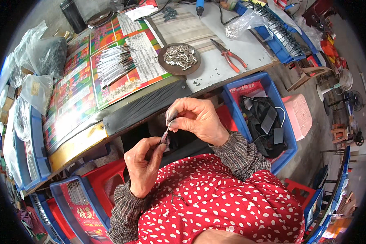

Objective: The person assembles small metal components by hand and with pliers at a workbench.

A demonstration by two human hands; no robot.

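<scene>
In front of my body, above my lap, both hands work on one thin rod [165, 135] with a pale tip and a darker lower part. My left hand [143, 164] pinches its lower end between thumb and fingers. At the upper end, the thumb and fingertips of my right hand [199, 120] are closed together; the fingertips are darkened. Beyond the hands, a round brown dish [163, 64] on the table holds many small metal sleeves [180, 55]. Left of it lies a loose bundle of thin pale rods with dark ends [114, 65].
Red-handled pliers [231, 57] lie on the table right of the dish. A blue bin [289, 151] with black cords and adapters stands to my right. Plastic bags [40, 53] crowd the left side. At upper right, a blue tray [278, 51] holds many dark thin pieces.
</scene>
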